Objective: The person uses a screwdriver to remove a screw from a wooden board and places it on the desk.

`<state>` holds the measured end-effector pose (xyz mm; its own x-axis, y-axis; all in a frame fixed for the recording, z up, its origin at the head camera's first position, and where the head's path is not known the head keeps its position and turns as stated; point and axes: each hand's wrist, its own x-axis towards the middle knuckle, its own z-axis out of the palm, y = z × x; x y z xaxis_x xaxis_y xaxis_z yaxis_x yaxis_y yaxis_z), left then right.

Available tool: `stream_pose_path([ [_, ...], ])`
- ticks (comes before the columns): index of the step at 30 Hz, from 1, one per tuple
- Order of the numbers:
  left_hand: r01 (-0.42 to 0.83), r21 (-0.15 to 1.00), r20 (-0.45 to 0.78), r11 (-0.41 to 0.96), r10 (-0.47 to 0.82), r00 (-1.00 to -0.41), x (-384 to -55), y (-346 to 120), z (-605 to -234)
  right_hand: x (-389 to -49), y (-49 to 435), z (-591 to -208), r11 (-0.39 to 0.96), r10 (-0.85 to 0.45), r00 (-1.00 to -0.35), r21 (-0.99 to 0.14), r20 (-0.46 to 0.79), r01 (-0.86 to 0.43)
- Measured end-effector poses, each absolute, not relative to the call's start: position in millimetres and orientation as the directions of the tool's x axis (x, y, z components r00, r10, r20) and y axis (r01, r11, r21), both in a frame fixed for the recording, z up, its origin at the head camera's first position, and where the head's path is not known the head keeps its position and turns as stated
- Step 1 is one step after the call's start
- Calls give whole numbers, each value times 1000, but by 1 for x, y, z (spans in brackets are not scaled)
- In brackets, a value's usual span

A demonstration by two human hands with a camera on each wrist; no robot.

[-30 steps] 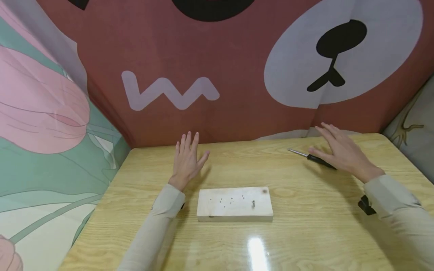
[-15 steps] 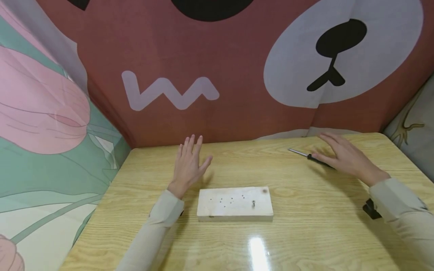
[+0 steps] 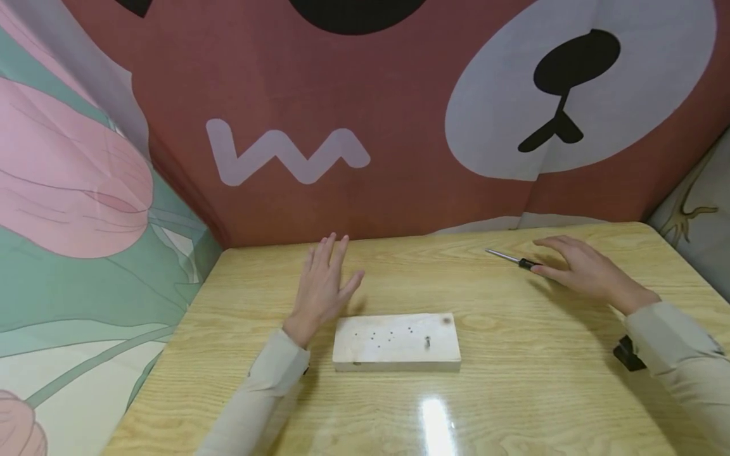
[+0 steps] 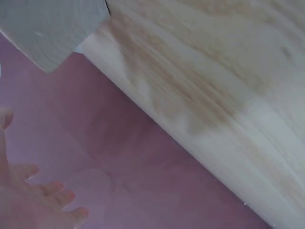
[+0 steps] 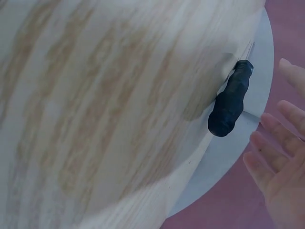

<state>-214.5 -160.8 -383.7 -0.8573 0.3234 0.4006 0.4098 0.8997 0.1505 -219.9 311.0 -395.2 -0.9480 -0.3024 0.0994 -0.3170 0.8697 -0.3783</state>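
Observation:
A screwdriver (image 3: pixel 511 258) with a black handle and metal shaft lies near the table's back edge on the right. My right hand (image 3: pixel 590 272) hovers over its handle and hides part of it in the head view. The right wrist view has the black handle (image 5: pixel 232 98) uncovered, apart from the spread fingers. At the table's middle lies a pale wooden block (image 3: pixel 365 348) with several small holes. A screw (image 3: pixel 428 342) stands in its right part. Left of and behind the block, my left hand (image 3: pixel 319 291) is held with fingers extended, holding nothing. The block's corner (image 4: pixel 52 33) shows in the left wrist view.
The wood-grain table (image 3: pixel 513 399) ends at a red cloth backdrop (image 3: pixel 399 196) with a cartoon face. A flower-print cloth (image 3: pixel 74 304) hangs at the left. Something black (image 3: pixel 629 354) is at the right sleeve's cuff.
My right hand has come down and slightly nearer to me, over the screwdriver's handle, its fingers bending a little. My left hand has drifted slightly right and toward me. Block and screwdriver stay put.

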Motion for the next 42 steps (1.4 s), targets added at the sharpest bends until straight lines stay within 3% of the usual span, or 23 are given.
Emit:
stream_pose_path([
  [30, 517, 171, 417, 839, 414, -809, -176, -167, -388, -224, 321, -413, 852, -352, -933, -389, 71, -351],
  [42, 512, 224, 341, 829, 426, -838, -168, -168, -386, -228, 321, -415, 856, -356, -932, -377, 67, -354],
])
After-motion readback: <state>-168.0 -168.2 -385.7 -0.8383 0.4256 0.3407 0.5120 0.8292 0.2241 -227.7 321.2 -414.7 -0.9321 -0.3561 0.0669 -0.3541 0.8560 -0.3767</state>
